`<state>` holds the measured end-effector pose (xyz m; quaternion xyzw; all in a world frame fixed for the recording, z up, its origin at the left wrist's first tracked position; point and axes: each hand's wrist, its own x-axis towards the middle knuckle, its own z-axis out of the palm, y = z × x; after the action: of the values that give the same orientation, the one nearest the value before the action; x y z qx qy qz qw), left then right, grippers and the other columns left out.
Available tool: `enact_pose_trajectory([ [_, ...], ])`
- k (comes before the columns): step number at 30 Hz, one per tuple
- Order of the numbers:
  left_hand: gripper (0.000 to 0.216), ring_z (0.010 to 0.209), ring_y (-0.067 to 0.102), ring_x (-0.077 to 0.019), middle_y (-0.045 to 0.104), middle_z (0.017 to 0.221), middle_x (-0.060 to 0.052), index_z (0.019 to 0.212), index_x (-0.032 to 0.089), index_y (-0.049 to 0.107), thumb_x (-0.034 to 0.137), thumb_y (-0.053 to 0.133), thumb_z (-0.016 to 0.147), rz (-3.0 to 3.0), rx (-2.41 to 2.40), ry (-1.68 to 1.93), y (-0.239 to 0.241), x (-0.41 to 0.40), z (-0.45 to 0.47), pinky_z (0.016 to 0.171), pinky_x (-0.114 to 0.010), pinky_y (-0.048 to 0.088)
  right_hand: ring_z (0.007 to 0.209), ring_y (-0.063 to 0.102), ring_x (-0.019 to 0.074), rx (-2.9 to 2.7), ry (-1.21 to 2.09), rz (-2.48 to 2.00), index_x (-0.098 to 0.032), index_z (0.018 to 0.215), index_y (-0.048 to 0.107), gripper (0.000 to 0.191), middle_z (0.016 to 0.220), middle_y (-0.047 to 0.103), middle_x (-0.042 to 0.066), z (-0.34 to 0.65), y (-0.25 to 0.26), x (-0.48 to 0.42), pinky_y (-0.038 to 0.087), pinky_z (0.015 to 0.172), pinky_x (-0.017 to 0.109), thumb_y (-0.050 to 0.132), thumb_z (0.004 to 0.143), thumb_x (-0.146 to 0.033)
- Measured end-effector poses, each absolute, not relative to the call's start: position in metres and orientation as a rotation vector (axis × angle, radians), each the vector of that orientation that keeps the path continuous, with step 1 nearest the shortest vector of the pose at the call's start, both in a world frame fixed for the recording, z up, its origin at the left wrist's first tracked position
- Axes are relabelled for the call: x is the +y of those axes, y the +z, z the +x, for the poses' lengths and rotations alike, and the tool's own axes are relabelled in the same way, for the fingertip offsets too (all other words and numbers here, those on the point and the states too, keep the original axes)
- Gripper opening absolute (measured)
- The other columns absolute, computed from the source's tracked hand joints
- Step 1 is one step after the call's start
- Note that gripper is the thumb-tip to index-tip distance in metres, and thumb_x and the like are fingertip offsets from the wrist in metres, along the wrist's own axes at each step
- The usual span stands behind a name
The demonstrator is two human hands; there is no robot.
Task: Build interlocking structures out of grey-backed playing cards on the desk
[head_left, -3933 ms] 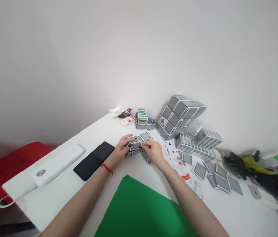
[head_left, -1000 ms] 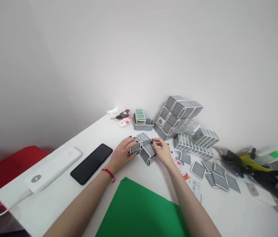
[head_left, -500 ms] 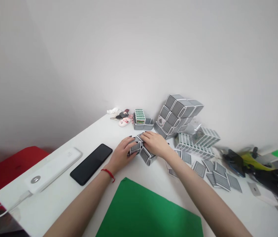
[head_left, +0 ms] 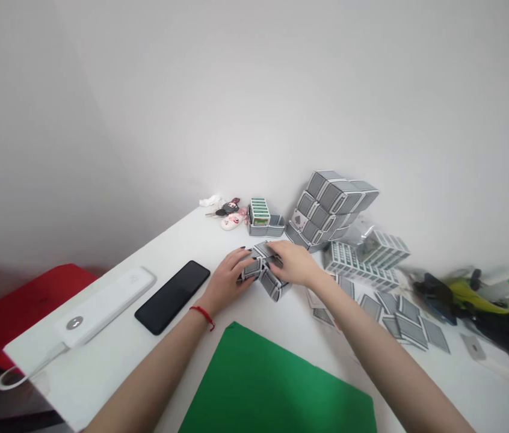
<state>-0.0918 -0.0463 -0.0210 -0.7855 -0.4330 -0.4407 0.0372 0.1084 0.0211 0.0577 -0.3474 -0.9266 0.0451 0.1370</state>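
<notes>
A small block of folded grey-backed playing cards point(head_left: 267, 278) sits on the white table point(head_left: 146, 337) in front of me. My left hand point(head_left: 230, 281), with a red thread on its wrist, is closed round the block's left side. My right hand point(head_left: 294, 264) lies over the block's top right, fingers curled on it. Loose cards point(head_left: 410, 319) lie scattered to the right of my right arm. A taller stack of card cubes point(head_left: 329, 207) stands behind, near the wall.
A black phone point(head_left: 172, 296) and a white power bank point(head_left: 105, 305) lie at the left. A green sheet point(head_left: 277, 385) lies near me. Keys with charms point(head_left: 227, 213) and a small card box point(head_left: 261, 218) sit at the back. Card rows point(head_left: 363, 258) and dark clutter point(head_left: 466, 297) are at right.
My right hand moved from the block's right side up over its top. My left hand stayed on the block's left. The view shifted slightly.
</notes>
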Motion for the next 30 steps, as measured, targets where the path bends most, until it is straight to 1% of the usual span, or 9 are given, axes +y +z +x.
enact_pose_trajectory([
  [2, 0.041, 0.124, 0.042, -0.0247, 0.052, 0.123, -0.01, 0.118, 0.025, 0.046, 0.02, 0.058, 0.08, -2.41, -1.315, -1.353, -0.022, -0.046, -0.092, 0.098, -0.047, 0.043, 0.114, 0.05, 0.0253, -2.468, 0.364, -1.08, -0.018, 0.129, 0.042, 0.058, 0.126, 0.053, 0.012, 0.12, 0.046, 0.016, 0.04, 0.094, 0.04, 0.057, 0.075, -0.033],
  [4, 0.04, 0.124, 0.042, -0.0245, 0.052, 0.123, -0.01, 0.118, 0.025, 0.046, 0.02, 0.058, 0.08, -2.411, -1.307, -1.356, -0.023, -0.045, -0.092, 0.098, -0.047, 0.043, 0.114, 0.051, 0.0251, -2.282, 0.615, -1.119, -0.019, 0.139, 0.025, 0.078, 0.132, 0.047, 0.013, 0.129, 0.028, 0.006, 0.041, 0.094, 0.041, 0.061, 0.072, -0.038],
  [6, 0.04, 0.125, 0.041, -0.0243, 0.051, 0.124, -0.01, 0.118, 0.025, 0.046, 0.02, 0.058, 0.08, -2.412, -1.312, -1.359, -0.023, -0.044, -0.092, 0.098, -0.047, 0.042, 0.116, 0.049, 0.0264, -2.138, 0.74, -1.168, -0.019, 0.142, 0.011, 0.096, 0.135, 0.042, 0.014, 0.133, 0.008, -0.006, 0.041, 0.096, 0.042, 0.066, 0.067, -0.041],
  [7, 0.04, 0.125, 0.04, -0.0243, 0.051, 0.124, -0.01, 0.118, 0.025, 0.045, 0.02, 0.057, 0.08, -2.413, -1.32, -1.356, -0.023, -0.044, -0.091, 0.099, -0.047, 0.042, 0.119, 0.046, 0.0277, -2.071, 0.744, -1.2, -0.019, 0.142, 0.01, 0.098, 0.134, 0.043, 0.015, 0.134, -0.002, -0.013, 0.038, 0.098, 0.044, 0.068, 0.066, -0.041],
  [9, 0.04, 0.126, 0.039, -0.0243, 0.05, 0.125, -0.01, 0.118, 0.024, 0.045, 0.02, 0.057, 0.08, -2.416, -1.336, -1.351, -0.024, -0.045, -0.09, 0.1, -0.048, 0.041, 0.122, 0.043, 0.0295, -1.924, 0.703, -1.258, -0.019, 0.141, 0.014, 0.097, 0.132, 0.044, 0.015, 0.13, -0.018, -0.025, 0.035, 0.1, 0.046, 0.069, 0.064, -0.042],
  [13, 0.041, 0.128, 0.037, -0.0246, 0.049, 0.127, -0.011, 0.119, 0.023, 0.044, 0.021, 0.057, 0.081, -2.427, -1.36, -1.326, -0.024, -0.046, -0.089, 0.101, -0.047, 0.039, 0.124, 0.039, 0.0297, -1.784, 0.617, -1.21, -0.021, 0.141, 0.009, 0.107, 0.133, 0.039, 0.015, 0.118, -0.036, -0.037, 0.033, 0.101, 0.048, 0.074, 0.058, -0.041],
  [20, 0.043, 0.129, 0.035, -0.0255, 0.047, 0.13, -0.011, 0.121, 0.024, 0.042, 0.022, 0.057, 0.08, -2.424, -1.368, -1.289, -0.023, -0.046, -0.087, 0.101, -0.048, 0.039, 0.129, 0.03, 0.0306, -1.761, 0.507, -1.241, -0.018, 0.14, 0.013, 0.097, 0.138, 0.032, 0.017, 0.11, -0.048, -0.038, 0.028, 0.104, 0.049, 0.07, 0.063, -0.033],
  [26, 0.047, 0.132, 0.029, -0.0273, 0.04, 0.134, -0.013, 0.125, 0.023, 0.035, 0.023, 0.054, 0.082, -2.44, -1.366, -1.254, -0.023, -0.046, -0.084, 0.102, -0.052, 0.035, 0.129, 0.031, 0.0309, -1.768, 0.492, -1.245, -0.017, 0.14, 0.015, 0.094, 0.138, 0.033, 0.016, 0.11, -0.051, -0.037, 0.029, 0.104, 0.049, 0.069, 0.064, -0.034],
  [30, 0.042, 0.131, 0.031, -0.0263, 0.042, 0.131, -0.012, 0.122, 0.024, 0.037, 0.022, 0.053, 0.083, -2.451, -1.345, -1.26, -0.023, -0.044, -0.086, 0.102, -0.052, 0.036, 0.129, 0.031, 0.0304, -1.776, 0.5, -1.254, -0.016, 0.14, 0.015, 0.093, 0.138, 0.033, 0.017, 0.111, -0.048, -0.038, 0.029, 0.104, 0.048, 0.068, 0.065, -0.034],
])
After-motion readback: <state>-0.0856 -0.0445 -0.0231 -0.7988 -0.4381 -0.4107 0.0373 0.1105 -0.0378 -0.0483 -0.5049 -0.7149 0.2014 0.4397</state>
